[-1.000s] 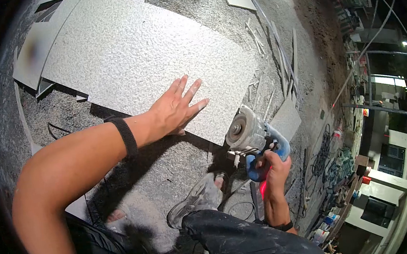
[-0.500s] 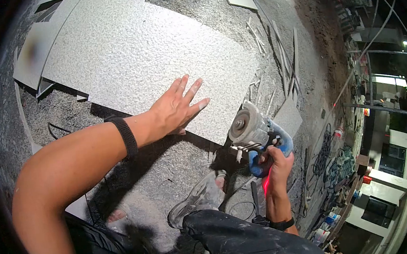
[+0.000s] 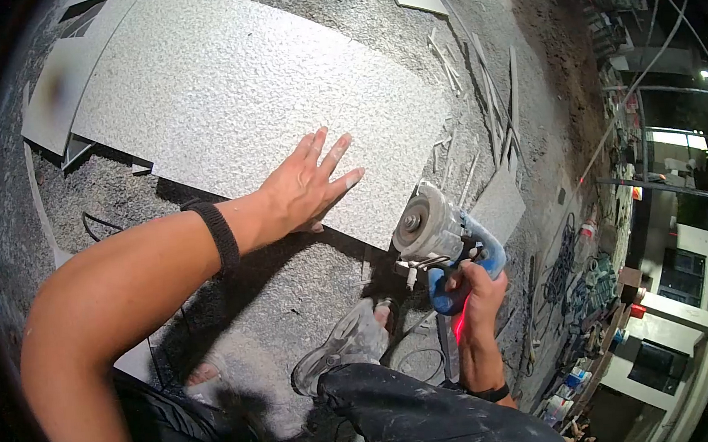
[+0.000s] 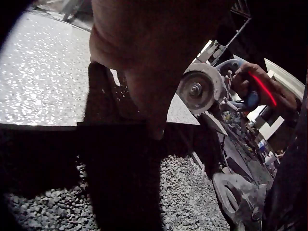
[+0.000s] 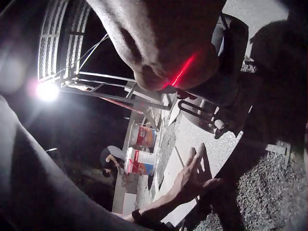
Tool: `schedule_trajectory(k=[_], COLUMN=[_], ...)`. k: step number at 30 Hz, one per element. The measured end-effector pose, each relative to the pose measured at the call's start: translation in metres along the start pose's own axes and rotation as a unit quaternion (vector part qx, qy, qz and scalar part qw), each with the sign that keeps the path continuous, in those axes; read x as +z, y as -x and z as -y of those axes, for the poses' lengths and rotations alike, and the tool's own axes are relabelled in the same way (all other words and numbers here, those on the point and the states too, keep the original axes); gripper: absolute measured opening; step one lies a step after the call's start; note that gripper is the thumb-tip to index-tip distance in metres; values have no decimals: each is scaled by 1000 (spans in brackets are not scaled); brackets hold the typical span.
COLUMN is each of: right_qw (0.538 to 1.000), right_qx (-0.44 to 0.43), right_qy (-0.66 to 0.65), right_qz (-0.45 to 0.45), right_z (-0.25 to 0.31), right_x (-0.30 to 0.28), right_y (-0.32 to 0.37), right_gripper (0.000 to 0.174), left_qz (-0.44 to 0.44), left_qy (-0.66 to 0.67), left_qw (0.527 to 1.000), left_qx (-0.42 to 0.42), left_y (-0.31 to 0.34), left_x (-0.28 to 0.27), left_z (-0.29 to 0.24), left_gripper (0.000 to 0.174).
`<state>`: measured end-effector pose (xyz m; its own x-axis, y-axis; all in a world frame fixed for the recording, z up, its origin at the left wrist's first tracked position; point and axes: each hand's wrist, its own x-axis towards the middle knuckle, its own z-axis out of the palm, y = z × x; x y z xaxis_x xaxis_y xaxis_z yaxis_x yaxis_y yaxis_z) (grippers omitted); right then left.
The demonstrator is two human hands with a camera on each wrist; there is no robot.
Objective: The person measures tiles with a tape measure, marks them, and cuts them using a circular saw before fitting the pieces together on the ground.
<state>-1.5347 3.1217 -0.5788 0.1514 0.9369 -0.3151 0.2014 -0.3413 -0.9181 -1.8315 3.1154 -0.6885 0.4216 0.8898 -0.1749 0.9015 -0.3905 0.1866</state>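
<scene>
A large pale speckled panel (image 3: 219, 90) lies flat over the gravel. My left hand (image 3: 297, 188) presses on its top near the front edge, fingers spread, the thumb at that edge. In the left wrist view the underside of the left hand (image 4: 144, 62) is dark against the panel. My right hand (image 3: 480, 294) grips the blue handle of a dusty handheld disc cutter (image 3: 420, 220) at the panel's right front corner. Its round guard and central nut face the panel; in the left wrist view the cutter (image 4: 197, 89) overlaps the corner. In the right wrist view the right hand (image 5: 159, 48) hides much of the handle.
A dusty shoe (image 3: 343, 346) stands below the cutter. Thin offcut strips (image 3: 499, 110) and a small panel piece (image 3: 498, 205) lie to the right. Another panel (image 3: 52, 87) adjoins at left. The right wrist view shows buckets (image 5: 139, 161) and a bent-over person (image 5: 110, 159).
The cutter and right hand shifted slightly right, away from the panel's corner, then came back left toward it. My left hand has stayed in place on the panel.
</scene>
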Motion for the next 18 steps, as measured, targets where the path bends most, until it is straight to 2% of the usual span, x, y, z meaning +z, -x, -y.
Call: schedule_trajectory(k=[18], right_qw=[1000], right_qx=[15], right_qy=[-12], right_qz=[-13], right_z=[-7], right_x=[-3], right_y=[10], right_gripper=[12], left_qz=[-2], left_qy=[-4], left_qw=[1000], left_qx=[0], left_y=[1], left_x=[-1], left_z=[-1], left_gripper=[109])
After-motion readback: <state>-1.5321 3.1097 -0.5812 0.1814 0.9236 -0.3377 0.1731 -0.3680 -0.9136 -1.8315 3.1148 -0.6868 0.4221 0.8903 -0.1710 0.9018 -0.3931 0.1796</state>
